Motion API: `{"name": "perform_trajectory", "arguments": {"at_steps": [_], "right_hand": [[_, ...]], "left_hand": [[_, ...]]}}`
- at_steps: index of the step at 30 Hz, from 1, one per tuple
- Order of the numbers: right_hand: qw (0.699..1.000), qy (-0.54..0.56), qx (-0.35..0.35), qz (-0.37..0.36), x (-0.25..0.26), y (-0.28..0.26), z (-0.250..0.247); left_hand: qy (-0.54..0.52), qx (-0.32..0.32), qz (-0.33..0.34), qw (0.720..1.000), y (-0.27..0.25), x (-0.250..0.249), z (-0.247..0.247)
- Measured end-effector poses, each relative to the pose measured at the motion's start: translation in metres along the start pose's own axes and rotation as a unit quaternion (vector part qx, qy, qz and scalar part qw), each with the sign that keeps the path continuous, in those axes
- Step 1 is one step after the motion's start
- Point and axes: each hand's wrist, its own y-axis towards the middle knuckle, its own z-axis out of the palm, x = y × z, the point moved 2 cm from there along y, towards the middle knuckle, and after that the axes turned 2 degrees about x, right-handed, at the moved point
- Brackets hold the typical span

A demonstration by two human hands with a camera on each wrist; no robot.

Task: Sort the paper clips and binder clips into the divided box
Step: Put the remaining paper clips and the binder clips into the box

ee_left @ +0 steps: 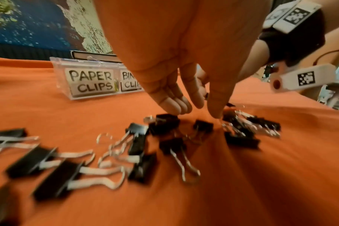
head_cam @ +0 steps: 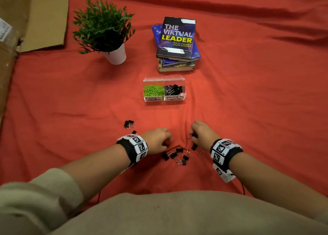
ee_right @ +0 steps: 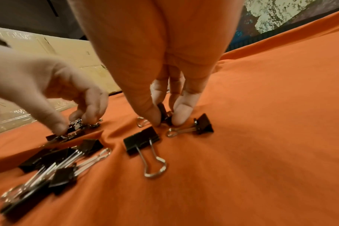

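1. Several black binder clips (head_cam: 177,155) lie loose in a small heap on the orange cloth (head_cam: 248,101) near the tabletop's front edge, between the two hands; no loose paper clips show among them.
2. At the heap's left side, the left hand (head_cam: 157,140) is down on the cloth with its fingers curled. In the right-wrist view its fingertips (ee_right: 91,111) pinch a small bunch of clips (ee_right: 73,130) against the cloth.
3. Just right of the heap, the right hand (head_cam: 202,134) has thumb and fingers closed on a single binder clip (ee_right: 164,113), which still touches the cloth. Two more clips lie just beside it, one toward the front edge (ee_right: 141,139) and one to its right (ee_right: 202,124).
4. Left of the left wrist, a few stray binder clips (head_cam: 129,124) sit apart from the heap.
5. Further toward the middle of the tabletop stands the clear divided box (head_cam: 164,99). Its left compartment, labelled for paper clips, holds green paper clips (head_cam: 153,90); its right compartment, labelled for binder clips, holds black ones (head_cam: 174,90).
6. The step in hand looks like gathering the last binder clips, so the sorting seems well along. The next move calls for lifting both loads clear of the cloth, carrying them forward and releasing them over the right compartment only, without spilling into the green side.
7. Beyond the box sit a stack of books (head_cam: 177,42) and a potted plant (head_cam: 106,30), with cardboard (head_cam: 44,19) at the far left corner.
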Motion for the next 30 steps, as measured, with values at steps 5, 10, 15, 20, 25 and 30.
{"name": "perform_trajectory", "arguments": {"at_steps": [5, 10, 15, 20, 25, 30], "right_hand": [[1.0, 0.016, -0.006, -0.002, 0.002, -0.006, 0.002], [1.0, 0.024, -0.015, 0.009, 0.001, -0.009, 0.007], [0.991, 0.103, -0.049, 0.063, 0.001, -0.01, 0.007], [0.972, 0.198, -0.082, 0.095, -0.004, -0.013, 0.002], [0.975, 0.194, -0.062, 0.087, -0.004, -0.019, 0.002], [0.999, 0.004, -0.03, 0.021, -0.008, -0.028, 0.009]], "left_hand": [[0.037, -0.004, -0.02, 0.999, -0.014, 0.008, 0.019], [0.023, -0.055, -0.016, 0.998, -0.02, 0.008, 0.024], [-0.056, -0.108, -0.017, 0.992, -0.027, 0.002, 0.024], [-0.015, -0.091, 0.01, 0.996, -0.029, -0.014, 0.03], [0.053, -0.056, -0.034, 0.996, -0.026, -0.014, 0.044], [0.078, -0.034, -0.036, 0.996, -0.03, -0.017, 0.049]]}}
